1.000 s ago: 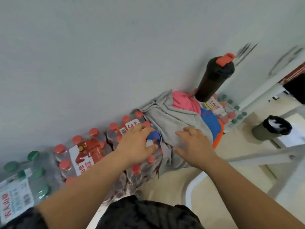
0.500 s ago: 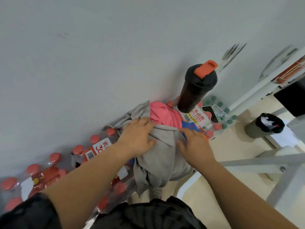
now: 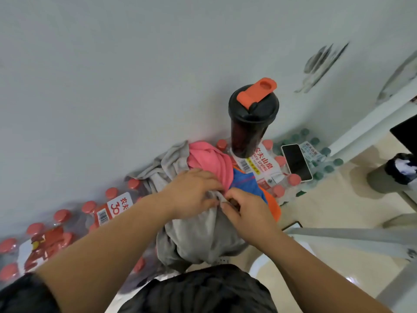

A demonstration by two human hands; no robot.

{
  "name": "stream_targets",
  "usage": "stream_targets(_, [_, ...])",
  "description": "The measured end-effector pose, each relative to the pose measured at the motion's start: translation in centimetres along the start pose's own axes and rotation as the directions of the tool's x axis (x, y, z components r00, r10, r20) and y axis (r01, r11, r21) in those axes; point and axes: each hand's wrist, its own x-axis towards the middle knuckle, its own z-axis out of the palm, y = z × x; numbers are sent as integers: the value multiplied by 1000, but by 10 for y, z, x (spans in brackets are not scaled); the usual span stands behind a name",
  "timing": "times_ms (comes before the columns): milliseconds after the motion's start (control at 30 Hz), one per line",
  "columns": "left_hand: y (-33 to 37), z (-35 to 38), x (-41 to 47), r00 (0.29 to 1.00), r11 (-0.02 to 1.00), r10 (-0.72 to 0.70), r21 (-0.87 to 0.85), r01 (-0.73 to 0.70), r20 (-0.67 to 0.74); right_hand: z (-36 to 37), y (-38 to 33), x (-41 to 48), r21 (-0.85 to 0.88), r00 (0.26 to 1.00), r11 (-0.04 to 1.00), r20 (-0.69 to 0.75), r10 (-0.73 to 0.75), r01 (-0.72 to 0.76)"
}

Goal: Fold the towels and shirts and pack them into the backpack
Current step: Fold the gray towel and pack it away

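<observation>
Pinching 1 bunched fold of the grey garment with 2 hands: left hand curled over it from above, right hand nipping it between thumb and fingers. Heaped on shrink-wrapped water packs by the wall, hanging down their front edge, touching pink cloth and blue cloth behind. Just beyond — a black shaker and a phone.

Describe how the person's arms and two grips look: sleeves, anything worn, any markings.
The left forearm and right forearm are bare to the wrist. The left grip and right grip wear no gloves, and no ring, watch or bracelet shows. A black sleeve covers the left upper arm at the frame's lower corner; no sleeve shows on the right arm. No markings are visible.
</observation>
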Motion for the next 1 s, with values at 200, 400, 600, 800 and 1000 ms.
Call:
stream_targets(200, [19,-16,-32,987,996,23,-87,-37,-158,-5,-13,-12,83,1000,996,-9,-24,24])
stream_targets(400, [20,-35,-111,949,977,-25,-207,-44,-315,5,-34,-38,74,991,994,93,-92,86])
stream_targets(600, [19,-45,-222,852,931,-100,-350,-102,-514,40,-66,-81,-25,994,994,46,-101,102])
stream_targets(800, [-12,-33,-335,757,858,-289,-509,-66,-586,67,-92,-123,-148,992,986,103,-66,81])
stream_targets(1000, [-60,-13,-418,884,852,-388,-467,236,-262,69,-122,-135,-302,978,953,202,55,8])
